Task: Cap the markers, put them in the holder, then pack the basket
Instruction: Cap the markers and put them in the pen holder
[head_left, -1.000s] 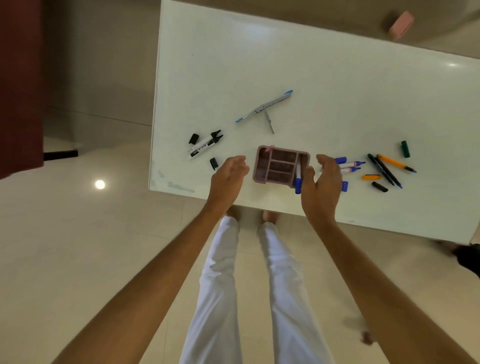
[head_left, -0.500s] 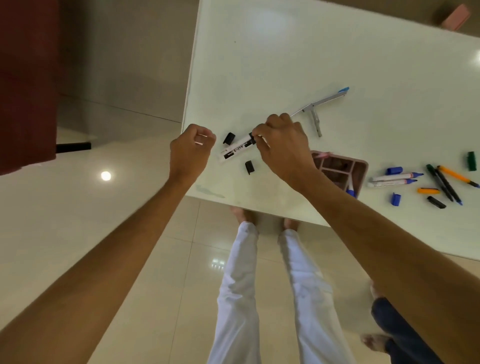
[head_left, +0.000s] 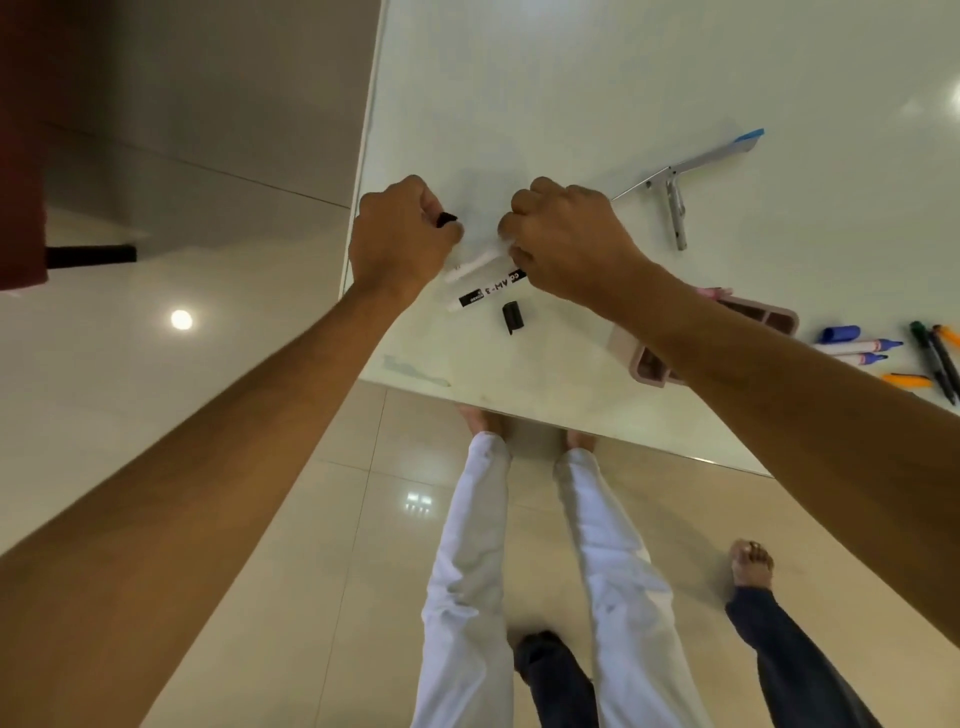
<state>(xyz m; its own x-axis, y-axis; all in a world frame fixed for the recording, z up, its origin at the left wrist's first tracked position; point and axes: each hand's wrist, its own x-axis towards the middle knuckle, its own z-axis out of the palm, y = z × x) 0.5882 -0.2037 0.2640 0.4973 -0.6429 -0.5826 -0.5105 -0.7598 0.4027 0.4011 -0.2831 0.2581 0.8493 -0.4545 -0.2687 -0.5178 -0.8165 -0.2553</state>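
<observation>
Near the table (head_left: 519, 78) corner I had two white markers: one (head_left: 478, 297) flat, black label, lettering reading roughly "AM-3"; the other (head_left: 475, 264) lifted. My right hand (head_left: 566, 244) curled around the lifted one's end. My left hand (head_left: 400, 239) fisted on a black cap (head_left: 445, 219). One loose black cap (head_left: 513, 316) lay beside them. Pink holder (head_left: 649, 366) sat under my right forearm; two blue-tipped markers (head_left: 862, 351) beyond.
</observation>
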